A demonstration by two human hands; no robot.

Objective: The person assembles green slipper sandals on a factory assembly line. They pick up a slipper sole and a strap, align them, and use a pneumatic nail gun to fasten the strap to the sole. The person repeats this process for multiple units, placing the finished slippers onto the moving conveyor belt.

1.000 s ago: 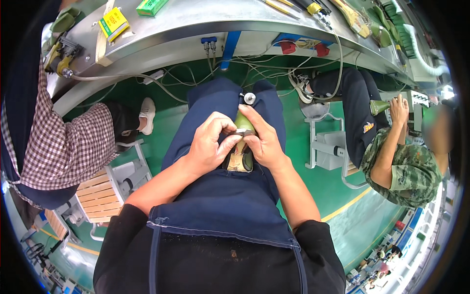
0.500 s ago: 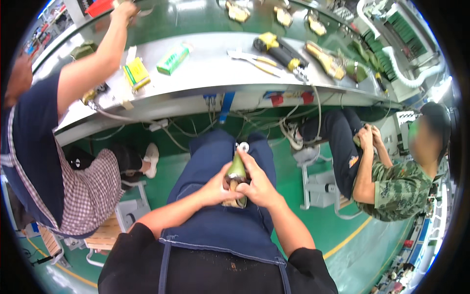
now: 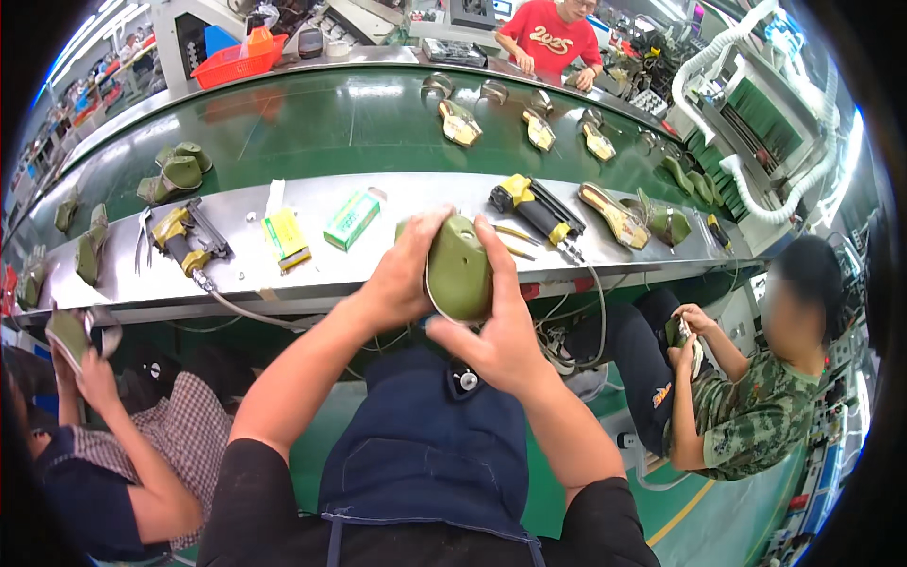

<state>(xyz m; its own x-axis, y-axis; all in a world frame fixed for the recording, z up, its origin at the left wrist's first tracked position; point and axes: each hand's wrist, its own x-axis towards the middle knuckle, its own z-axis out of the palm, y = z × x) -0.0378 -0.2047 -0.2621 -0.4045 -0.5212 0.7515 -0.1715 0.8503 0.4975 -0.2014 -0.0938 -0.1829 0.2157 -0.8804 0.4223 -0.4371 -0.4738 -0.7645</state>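
Held up in front of the bench edge is an olive-green shoe upper (image 3: 460,274), its rounded toe turned toward me. My left hand (image 3: 404,269) wraps its left side. My right hand (image 3: 499,335) grips the other side, fingers along the edge and thumb low near the toe. The shoe's far end and underside are hidden. Just below my hands, a small round metal fitting (image 3: 466,380) shows against my dark blue apron (image 3: 420,463). Pliers with yellow handles (image 3: 515,243) lie on the bench, partly behind my right hand.
On the metal bench (image 3: 331,274) lie two yellow-black air staplers (image 3: 543,213) (image 3: 184,248), a yellow box (image 3: 285,238), a green-white box (image 3: 351,219) and a lasted shoe (image 3: 619,217). Behind runs a green conveyor (image 3: 321,123) with shoes. Co-workers sit left and right; another person (image 3: 557,42) is across.
Both hands have lifted the shoe from my lap to the bench edge. The view has tilted up. The left co-worker's arm has left the bench; those hands now hold a green shoe piece.
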